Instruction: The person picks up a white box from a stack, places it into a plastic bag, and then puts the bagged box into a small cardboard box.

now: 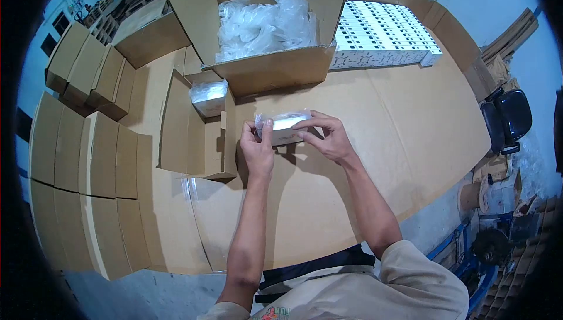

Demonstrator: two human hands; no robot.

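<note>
A small white box (285, 128) in clear plastic wrap is held level above the table between both hands. My left hand (258, 149) grips its left end, thumb along the near side. The fingers and thumb of my right hand (328, 136) pinch the right end of the same box. Just left of it stands an open brown carton (176, 126), with one plastic-wrapped white box (209, 97) at its far end. Behind my hands, a larger open carton (278, 72) holds a heap of clear plastic bags (267, 24).
Many small white boxes (381, 33) are lined up in rows at the back right. Closed brown cartons (111, 185) are stacked along the left. The cardboard-covered table (375, 115) has a raised cardboard edge behind. A black chair (507, 121) stands beyond its right side.
</note>
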